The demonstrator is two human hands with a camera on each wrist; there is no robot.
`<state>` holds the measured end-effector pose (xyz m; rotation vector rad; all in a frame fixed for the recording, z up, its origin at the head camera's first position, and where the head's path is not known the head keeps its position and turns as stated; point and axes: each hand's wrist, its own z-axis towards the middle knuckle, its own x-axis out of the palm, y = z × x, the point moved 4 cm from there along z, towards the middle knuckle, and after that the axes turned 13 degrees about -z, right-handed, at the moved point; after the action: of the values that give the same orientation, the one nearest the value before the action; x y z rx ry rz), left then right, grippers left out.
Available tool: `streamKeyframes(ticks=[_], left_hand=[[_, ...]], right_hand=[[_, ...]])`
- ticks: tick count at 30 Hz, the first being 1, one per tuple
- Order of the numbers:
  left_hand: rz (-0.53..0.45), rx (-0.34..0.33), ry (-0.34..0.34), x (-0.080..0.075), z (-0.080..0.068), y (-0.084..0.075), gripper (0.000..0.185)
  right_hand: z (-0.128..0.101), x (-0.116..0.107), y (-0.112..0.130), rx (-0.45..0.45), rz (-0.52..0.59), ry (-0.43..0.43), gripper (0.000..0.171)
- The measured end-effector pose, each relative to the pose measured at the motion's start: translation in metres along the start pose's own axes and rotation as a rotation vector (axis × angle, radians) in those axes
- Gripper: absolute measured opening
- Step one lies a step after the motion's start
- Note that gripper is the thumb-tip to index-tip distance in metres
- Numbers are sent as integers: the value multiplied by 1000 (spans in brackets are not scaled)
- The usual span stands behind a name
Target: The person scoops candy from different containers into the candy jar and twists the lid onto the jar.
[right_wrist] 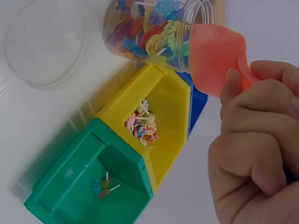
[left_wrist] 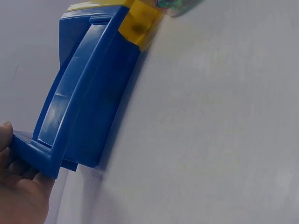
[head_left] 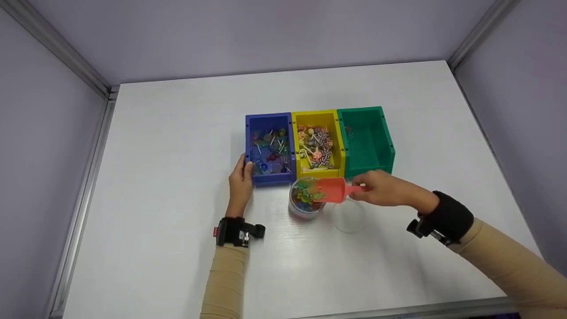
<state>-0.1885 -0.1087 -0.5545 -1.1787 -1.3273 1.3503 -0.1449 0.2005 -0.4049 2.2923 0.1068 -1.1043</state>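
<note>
My right hand (head_left: 384, 188) pinches the handle of a coral-red scoop (head_left: 332, 189). The scoop's mouth is tipped over a clear jar (head_left: 305, 206) full of colourful translucent candies, as the right wrist view also shows. With thumb and fingers, my left hand (head_left: 241, 180) grips the outer left wall of the blue bin (head_left: 270, 178), near its front corner. Small lollipops and clear-coloured pieces lie inside that bin. Next to it, the yellow bin (head_left: 321, 173) holds many striped and swirled lollipops. A few small lollipops (right_wrist: 106, 184) lie in the green bin (head_left: 367, 146).
A round clear lid (head_left: 349, 216) lies on the white table (head_left: 177, 177), just right of the jar. The three bins stand side by side in a row behind the jar. Pale panels (head_left: 274, 35) on metal frames enclose the table at the back and sides.
</note>
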Motion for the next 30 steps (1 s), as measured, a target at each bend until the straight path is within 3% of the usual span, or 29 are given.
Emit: streamKeyframes(ticks=[5, 10, 17, 30], left_hand=[[-1, -20, -8, 0, 0, 0, 48], [-4, -7, -1, 1, 0, 0, 49], [1, 8, -7, 0, -1, 0, 48], [-16, 7, -8, 1, 0, 0, 47]], right_hand=[[-3, -9, 12, 65, -65, 24, 26], [-5, -16, 21, 70, -147, 23, 26], [-6, -23, 26, 73, -177, 32, 26], [11, -40, 53, 97, -248, -35, 28]])
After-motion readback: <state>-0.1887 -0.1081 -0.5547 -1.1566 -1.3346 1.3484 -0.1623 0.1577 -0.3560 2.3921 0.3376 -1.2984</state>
